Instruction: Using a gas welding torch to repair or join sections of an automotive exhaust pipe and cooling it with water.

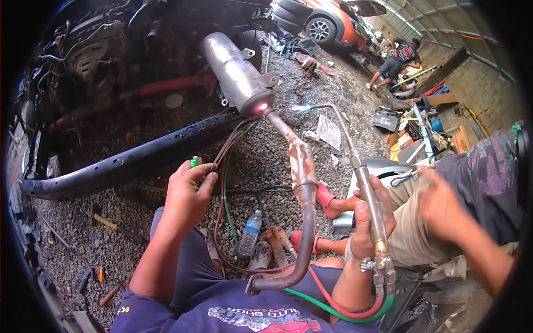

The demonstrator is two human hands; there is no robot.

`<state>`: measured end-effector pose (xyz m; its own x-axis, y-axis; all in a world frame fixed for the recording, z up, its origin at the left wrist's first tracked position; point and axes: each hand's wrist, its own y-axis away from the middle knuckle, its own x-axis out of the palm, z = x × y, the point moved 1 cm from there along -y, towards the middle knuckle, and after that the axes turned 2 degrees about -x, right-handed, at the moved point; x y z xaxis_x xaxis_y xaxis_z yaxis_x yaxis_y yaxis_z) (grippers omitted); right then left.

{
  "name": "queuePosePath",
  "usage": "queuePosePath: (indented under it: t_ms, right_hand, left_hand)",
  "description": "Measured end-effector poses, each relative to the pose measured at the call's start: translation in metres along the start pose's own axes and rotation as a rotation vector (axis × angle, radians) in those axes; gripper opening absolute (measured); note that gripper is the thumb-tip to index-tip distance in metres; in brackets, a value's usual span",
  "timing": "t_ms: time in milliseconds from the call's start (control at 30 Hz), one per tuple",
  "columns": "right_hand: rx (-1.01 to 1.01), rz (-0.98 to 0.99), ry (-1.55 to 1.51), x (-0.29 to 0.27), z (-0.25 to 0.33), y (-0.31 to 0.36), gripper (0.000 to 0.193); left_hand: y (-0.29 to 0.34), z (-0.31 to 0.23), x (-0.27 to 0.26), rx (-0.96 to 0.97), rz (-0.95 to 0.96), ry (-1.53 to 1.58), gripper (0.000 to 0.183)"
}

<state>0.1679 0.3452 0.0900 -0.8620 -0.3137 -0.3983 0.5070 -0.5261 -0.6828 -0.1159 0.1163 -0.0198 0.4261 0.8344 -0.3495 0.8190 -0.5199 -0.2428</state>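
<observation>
Clock directions are read from the thick section of the pipe, 12 being straight ahead. One exhaust assembly is seen at mid-view, over gravel (275, 211). Its silver muffler (236, 72) is placed at 11 o'clock, long axis running 11 to 5, the closed end pointed at 11. Two brackets are counted on its right flank. From its 5 o'clock end one rusty pipe (303, 169) is extended; it is swollen at mid-length, run down toward 6, then curved toward 8, and ended by one flange (252, 286) near the shirt front. One spot at the muffler joint is seen glowing.

At 4 o'clock one torch (363, 183) is gripped by the right hand (373, 216), fingers wrapped about the handle. The nozzle is bent toward 9; its flame (302, 107) is aimed at the joint, a gap being left. Two hoses are attached, one red, one green. At 9 o'clock a small green object (195, 161) is pinched by the left hand (189, 186); whether the brown strands at the fingertips are also pinched cannot be told.

Farther out are noted: one water bottle (251, 230) at 7; one hammer (117, 225) at 8; one black beam (133, 158) at 9; one co-worker (483, 183) at 3, with two pink clogs (325, 198) and one blurred hand; a second person (404, 58) at 1; one orange car (341, 25) between 12 and 1.
</observation>
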Motion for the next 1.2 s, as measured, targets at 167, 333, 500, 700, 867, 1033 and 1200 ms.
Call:
queuePosePath:
  t_ms: [167,333,500,700,867,1033,1200]
  right_hand:
    - [0.030,0.073,0.019,0.013,0.005,-0.004,0.053]
    - [-0.081,0.199,0.067,0.012,0.032,-0.018,0.053]
    - [-0.046,0.245,-0.020,0.020,0.039,-0.028,0.057]
    - [-0.070,0.342,-0.023,0.046,0.023,-0.027,0.057]
    - [-0.035,0.290,-0.096,0.063,0.016,-0.025,0.056]
    - [0.125,0.185,-0.234,0.083,0.026,-0.021,0.055]
    - [0.114,0.117,-0.259,0.087,0.017,-0.021,0.055]
  left_hand:
    - [-0.039,-0.024,-0.001,-0.016,-0.003,-0.197,0.027]
    - [-0.083,-0.011,-0.003,-0.019,0.127,-0.085,0.030]
    - [-0.080,0.015,0.011,0.024,-0.038,0.031,0.026]
    - [-0.077,0.016,0.014,0.126,-0.141,-0.070,0.024]
    - [-0.076,0.017,0.018,0.058,-0.140,-0.029,0.023]
    - [-0.078,0.024,0.028,0.053,-0.139,0.012,0.022]
    - [-0.080,0.028,0.035,0.061,-0.131,0.046,0.022]
